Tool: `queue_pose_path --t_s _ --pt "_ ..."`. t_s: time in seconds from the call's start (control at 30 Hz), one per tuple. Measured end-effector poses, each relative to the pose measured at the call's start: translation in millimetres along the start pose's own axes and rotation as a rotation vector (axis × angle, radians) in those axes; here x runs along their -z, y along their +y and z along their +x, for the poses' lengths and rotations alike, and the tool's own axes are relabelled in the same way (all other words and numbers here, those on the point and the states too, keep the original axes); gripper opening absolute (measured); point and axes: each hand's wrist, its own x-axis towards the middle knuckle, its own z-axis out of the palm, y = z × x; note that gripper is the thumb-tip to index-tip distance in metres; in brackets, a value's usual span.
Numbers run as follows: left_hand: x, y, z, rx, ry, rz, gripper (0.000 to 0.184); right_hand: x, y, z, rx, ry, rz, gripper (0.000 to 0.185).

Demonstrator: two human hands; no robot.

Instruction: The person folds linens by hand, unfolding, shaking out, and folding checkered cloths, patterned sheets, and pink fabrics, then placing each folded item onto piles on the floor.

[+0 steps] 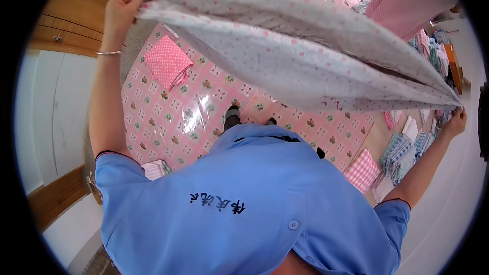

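Observation:
A large white cloth with small pink prints [285, 53] is stretched wide in the air in front of me. At the upper left, my left hand [124, 7] is closed on one end of it. My right hand [457, 121] grips the other end at the far right. Between the hands the cloth hangs in long folds, with a dark gap between its layers. Below it lies a pink floor sheet with a floral pattern [204, 122]. A folded pink cloth [167, 62] rests on that sheet, below and right of my left hand.
Folded checked cloths [397, 153] and a pink gingham cloth [362, 169] lie at the right. Another pink cloth [407, 2] hangs at the upper right, near part of another person's hand [455, 8]. Wooden cabinets [71, 7] line the left; a white wall is right.

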Motion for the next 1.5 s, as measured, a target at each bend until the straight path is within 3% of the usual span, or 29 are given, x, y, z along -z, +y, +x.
queue_pose_path --t_s 0.1,0.17,0.2,0.3,0.37,0.43,0.5,0.57,0.6,0.63,0.73,0.8,0.83,0.9,0.97,1.03,1.07,1.13,1.17,1.2,1.23,1.3,1.33,1.4,1.47,1.5 --pt "19 12 18 -0.13 -0.066 0.177 0.016 3 30 20 -0.04 -0.097 -0.108 0.025" --pt "41 23 26 -0.085 -0.294 0.187 0.018 10 36 18 -0.032 -0.108 -0.164 0.024" --pt "48 30 26 -0.183 -0.139 0.14 0.018 9 34 13 -0.002 -0.076 -0.203 0.023" --pt "54 43 34 -0.309 -0.109 0.136 0.018 6 41 8 0.064 -0.096 -0.302 0.022" --pt "58 57 19 -0.274 -0.178 0.122 0.016 1 45 7 0.099 -0.15 -0.362 0.021" --pt "64 69 7 -0.436 -0.179 -0.247 0.017 -5 37 -1 -0.019 -0.064 -0.126 0.016" --pt "65 75 -1 -0.393 -0.105 -0.34 0.018 1 55 6 -0.126 -0.085 -0.026 0.015" --pt "65 64 0 -0.443 -0.455 -0.018 0.017 1 64 5 -0.372 -0.145 0.184 0.018" --pt "51 55 3 -0.615 -0.451 0.28 0.013 6 63 3 -0.392 -0.159 0.15 0.021" --pt "50 51 8 -0.547 -0.513 0.469 0.009 10 61 2 -0.389 -0.152 0.148 0.021" --pt "49 47 23 -0.564 -0.448 0.564 0.012 -3 12 -18 -0.371 -0.158 0.175 0.019" --pt "54 39 30 -0.61 -0.197 0.334 0.011 -13 -11 -24 -0.346 -0.09 0.362 0.017" --pt "52 31 30 -0.613 -0.198 0.332 0.011 -10 8 -20 -0.345 -0.087 0.361 0.017" --pt "43 25 17 -0.486 -0.353 0.323 0.006 -8 37 -20 -0.289 -0.223 0.542 0.015" --pt "35 24 0 -0.375 -0.634 0.558 0.017 -8 30 -34 -0.404 -0.222 0.441 0.015" --pt "30 5 7 -0.53 -0.77 0.895 0.015 -16 16 -44 -0.407 -0.316 0.177 0.014" --pt "27 -10 18 -0.535 -0.775 0.895 0.015 -24 2 -48 -0.381 -0.306 0.163 0.015" --pt "23 -35 44 -0.689 -0.433 0.931 0.01 -24 21 -9 -0.319 -0.373 0.221 0.015" --pt "30 -23 54 -0.491 -0.398 0.552 0.004 -24 28 9 -0.254 -0.444 0.281 0.015" --pt "40 6 60 -0.506 -0.303 0.632 0.003 -24 20 25 -0.223 -0.36 0.302 0.015" --pt "51 13 77 -0.602 -0.161 0.426 0.005 -20 6 43 -0.192 -0.277 0.322 0.016" --pt "58 43 87 -0.722 0.217 0.304 0.011 -7 -15 63 -0.148 -0.113 0.53 0.013" --pt "49 48 76 -0.658 0.262 0.431 0.01 -3 -20 59 -0.157 -0.051 0.643 0.011" --pt "32 24 67 -0.596 0.302 0.555 0.01 -1 28 30 -0.274 -0.358 0.733 0.011" --pt "21 -30 68 -0.867 -0.36 0.974 0.008 -24 45 -43 -0.276 -0.772 -0.203 0.009" --pt "25 -18 70 -0.869 -0.348 0.978 0.008 -27 -2 -73 -0.418 -0.546 -0.095 0.01"
